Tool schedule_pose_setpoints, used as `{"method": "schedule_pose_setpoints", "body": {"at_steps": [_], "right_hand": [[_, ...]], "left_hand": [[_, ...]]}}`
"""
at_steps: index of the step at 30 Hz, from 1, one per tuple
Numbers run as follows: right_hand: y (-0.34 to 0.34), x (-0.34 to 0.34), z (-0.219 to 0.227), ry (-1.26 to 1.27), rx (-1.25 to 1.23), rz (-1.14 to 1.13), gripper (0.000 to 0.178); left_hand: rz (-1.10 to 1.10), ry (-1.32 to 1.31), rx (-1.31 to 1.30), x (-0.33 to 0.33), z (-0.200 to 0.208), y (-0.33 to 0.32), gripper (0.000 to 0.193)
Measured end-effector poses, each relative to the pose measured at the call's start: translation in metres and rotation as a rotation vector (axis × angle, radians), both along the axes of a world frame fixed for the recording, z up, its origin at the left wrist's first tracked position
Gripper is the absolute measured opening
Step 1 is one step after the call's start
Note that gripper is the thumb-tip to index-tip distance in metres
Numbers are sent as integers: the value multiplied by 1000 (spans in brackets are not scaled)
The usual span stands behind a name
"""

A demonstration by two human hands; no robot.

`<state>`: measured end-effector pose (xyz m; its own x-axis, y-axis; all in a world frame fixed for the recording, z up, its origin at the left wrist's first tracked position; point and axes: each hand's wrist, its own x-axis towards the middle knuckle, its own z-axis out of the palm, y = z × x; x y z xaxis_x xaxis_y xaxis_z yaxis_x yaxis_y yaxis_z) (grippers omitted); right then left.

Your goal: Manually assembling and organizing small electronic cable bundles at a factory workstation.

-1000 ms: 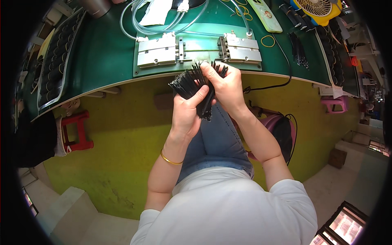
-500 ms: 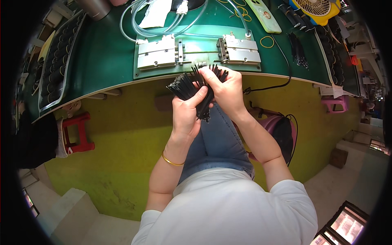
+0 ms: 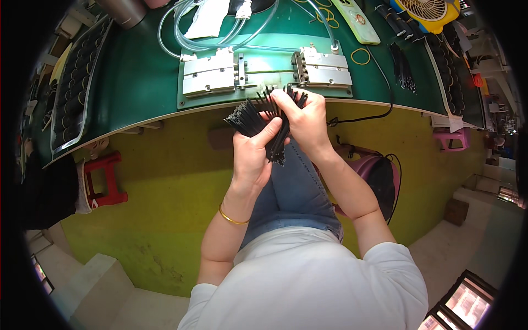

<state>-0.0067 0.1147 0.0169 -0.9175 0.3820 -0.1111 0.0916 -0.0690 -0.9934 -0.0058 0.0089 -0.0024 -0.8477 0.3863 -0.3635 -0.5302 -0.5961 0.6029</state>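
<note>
A thick bundle of thin black sticks or wires (image 3: 246, 121) is held between my hands, just in front of the table edge. My left hand (image 3: 253, 153) wraps round the bundle, thumb pressed across it, with the light-tipped ends fanning out to the left. Some pieces stick out below the palm. My right hand (image 3: 307, 124) is closed on the bundle's right side, its thumb and fingers pinching several upright strands; the fingertips are partly hidden. Behind the hands, a metal clamp fixture with a left block (image 3: 209, 76) and a right block (image 3: 325, 69) sits on a plate.
Clear tubes (image 3: 179, 33) run to the fixture across the green table (image 3: 137, 71). A tray of black bundles (image 3: 77, 82) stands at left. To the right lie a phone (image 3: 360, 25), loose black strands (image 3: 403, 69) and a yellow fan (image 3: 428, 14). A red stool (image 3: 113, 179) is on the floor.
My fingers have shifted slightly among the strands, and the upright ones between my hands are spread a little differently. Both hands stay in nearly the same place.
</note>
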Motion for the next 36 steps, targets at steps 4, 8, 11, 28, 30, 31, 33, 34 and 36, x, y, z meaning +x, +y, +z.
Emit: {"method": "schedule_pose_setpoints", "body": {"at_steps": [4,8,11,28,30,31,33,34,36], "right_hand": [[0,0,1,-36,-76,-6,18],[0,0,0,-35,-93,-22,18],[1,1,1,-28,-87,-20,19],[-3,2,6,-12,-24,-16,16],[-2,2,7,-3,54,-8,16],[-2,1,6,-5,53,-8,16],[-3,1,4,12,29,-27,16],[-3,1,3,21,17,-36,16],[-2,0,1,20,6,-37,16]], "left_hand": [[-15,19,38,-1,-1,0,9],[-40,-12,52,-2,1,-1,9],[-59,-102,72,-2,7,-2,9],[-41,-44,42,2,-2,-4,9],[-41,-44,33,2,-2,-3,9],[-41,-43,29,2,-2,-3,9],[-42,-42,26,1,-2,-3,9],[-43,-39,24,1,-1,-3,9],[-44,-37,21,1,-2,-3,9]]}}
